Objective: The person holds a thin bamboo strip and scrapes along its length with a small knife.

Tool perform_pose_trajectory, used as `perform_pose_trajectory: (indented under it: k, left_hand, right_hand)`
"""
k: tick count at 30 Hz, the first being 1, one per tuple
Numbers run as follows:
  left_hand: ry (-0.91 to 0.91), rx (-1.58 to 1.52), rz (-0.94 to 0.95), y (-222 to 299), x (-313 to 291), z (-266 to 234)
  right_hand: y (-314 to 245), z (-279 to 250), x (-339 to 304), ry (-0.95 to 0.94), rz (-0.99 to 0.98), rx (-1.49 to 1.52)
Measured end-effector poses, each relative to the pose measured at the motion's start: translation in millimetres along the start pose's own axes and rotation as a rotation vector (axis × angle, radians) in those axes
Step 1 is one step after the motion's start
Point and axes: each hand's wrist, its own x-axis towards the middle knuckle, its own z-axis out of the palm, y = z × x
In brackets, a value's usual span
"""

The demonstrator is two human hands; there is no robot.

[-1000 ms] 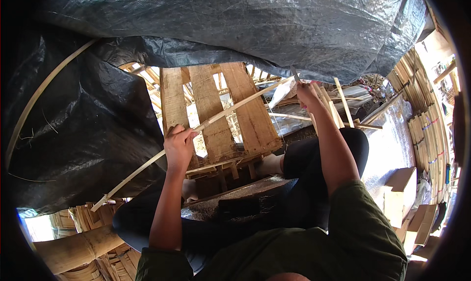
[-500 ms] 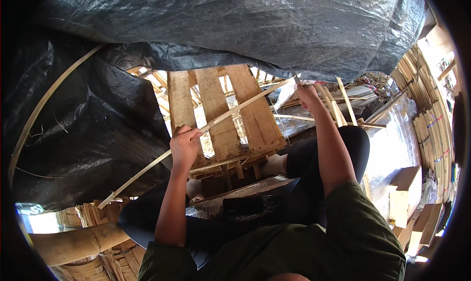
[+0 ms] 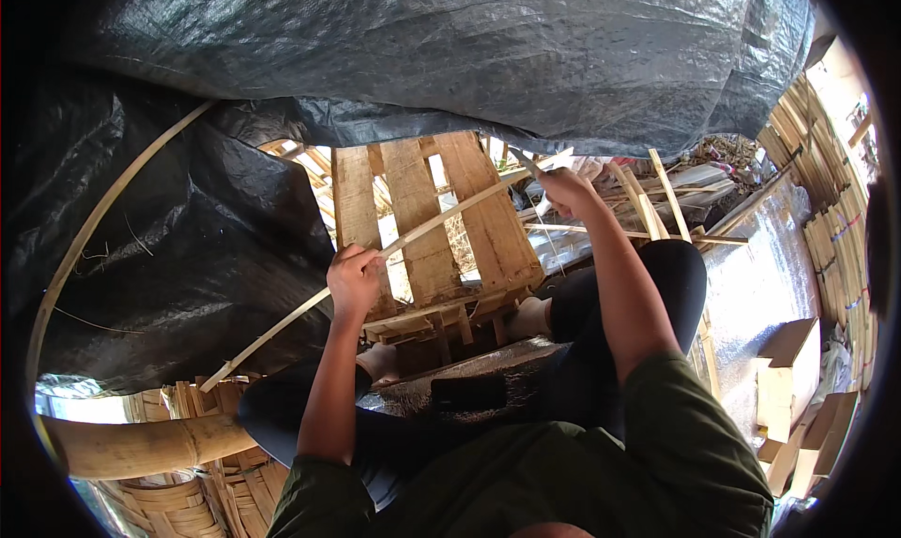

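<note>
A long, pale bamboo strip [image 3: 441, 219] slants from the lower left up to the right, above a slatted wooden bench [image 3: 409, 200]. My left hand [image 3: 354, 280] is closed round the strip near its middle. In my right hand [image 3: 569, 192] is a knife [image 3: 527, 163] with a grey blade, its tip pointing up and left. The blade lies against or just over the strip near its far right end; I cannot tell whether it is cutting in. The knife's handle is hidden in my fingers.
Black plastic sheeting [image 3: 450, 50] hangs across the far side and the left. Other bamboo strips [image 3: 668, 195] lean by my right knee. Cardboard boxes [image 3: 786, 378] and bundled strips [image 3: 840, 242] stand at the right. A thick bamboo pole [image 3: 141, 447] and woven baskets [image 3: 169, 510] are at lower left.
My right hand has moved a little left and nearer with the knife, whose blade has swung toward the left. My left hand keeps its hold on the strip.
</note>
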Motion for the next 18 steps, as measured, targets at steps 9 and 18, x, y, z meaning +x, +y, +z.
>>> perform_pose_trajectory:
  k: [9,18]
  left_hand:
    - [-0.044,0.011,-0.055,0,0,0]
    - [-0.057,0.014,-0.02,6,-5,2]
  right_hand:
    - [33,10,40,0.545,0.045,0.505]
    - [31,18,24,0.465,0.075,0.567]
